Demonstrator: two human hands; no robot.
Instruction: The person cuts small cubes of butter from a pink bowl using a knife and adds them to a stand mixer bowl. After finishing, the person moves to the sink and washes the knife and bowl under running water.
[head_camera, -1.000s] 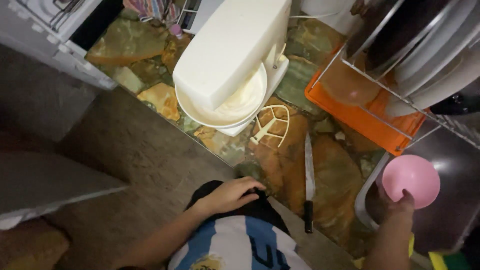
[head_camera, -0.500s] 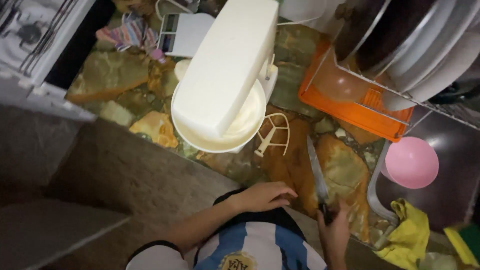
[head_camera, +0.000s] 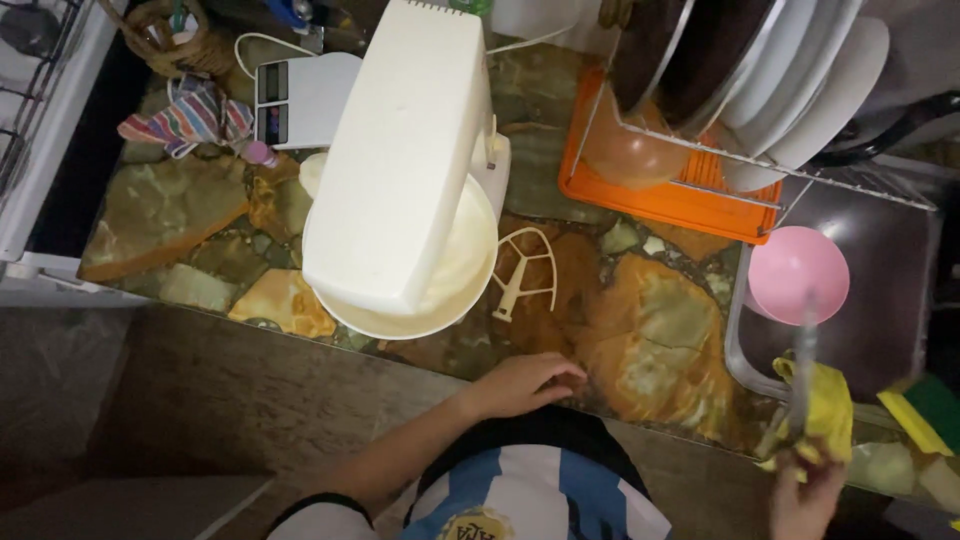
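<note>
Right hand (head_camera: 805, 490) has lifted the one knife (head_camera: 803, 365) off the desk (head_camera: 650, 340), clamped on it; left hand (head_camera: 525, 383) flat, fingers apart. One mixer (head_camera: 400, 160), one pink bowl (head_camera: 797, 273).

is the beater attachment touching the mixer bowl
Apart: the head view shows bare stone counter between the beater attachment and the mixer bowl.

From my feed the table (head_camera: 650, 330) looks like glossy polished stone, the mixer (head_camera: 400, 160) smooth matt plastic, the knife (head_camera: 803, 350) shiny metal, the yellow cloth (head_camera: 830, 400) soft and crumpled.
</note>
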